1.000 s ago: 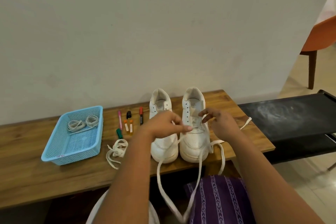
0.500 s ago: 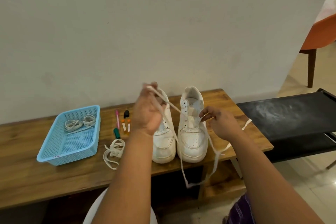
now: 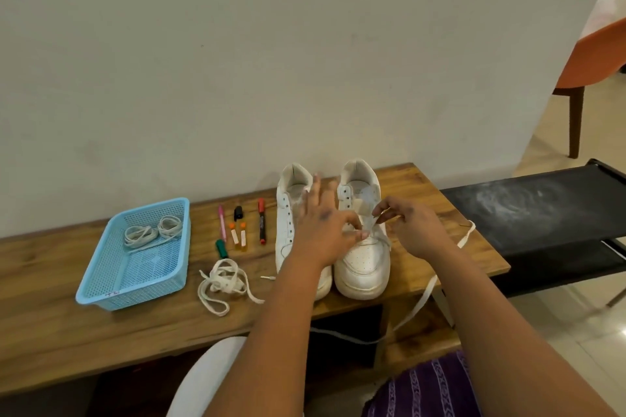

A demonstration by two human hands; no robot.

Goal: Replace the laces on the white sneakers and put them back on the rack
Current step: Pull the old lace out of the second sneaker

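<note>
While both hands work over the right-hand white leather sneaker (image 3: 362, 254), the fingers (image 3: 354, 225) of the left hand (image 3: 321, 230) pinch the flat white lace (image 3: 426, 298) just above that sneaker's toe box, with the other fingers of this hand spread loosely toward the heel. The right hand (image 3: 416, 230) pinches the same lace with thumb and forefinger close by the sneaker's tongue, its remaining fingers curled. From this sneaker the lace runs off to its right across the wooden surface (image 3: 50, 315), drops over the front edge and loops below. Just to the left of this sneaker, touching it, stands the second white sneaker (image 3: 291, 213), without a lace in its eyelets, partly hidden by the left wrist. Further left of the pair lies a loose tangle of white lace (image 3: 222, 283), and behind that a row of marker pens (image 3: 242, 228) in pink, green, orange, black and red. Further left still sits a light blue plastic mesh basket (image 3: 101, 284) holding two coiled white laces (image 3: 150, 232). To the right of the sneakers, beyond the end of the surface, stands a black fabric rack (image 3: 542, 213), and behind it an orange chair (image 3: 596, 61).
</note>
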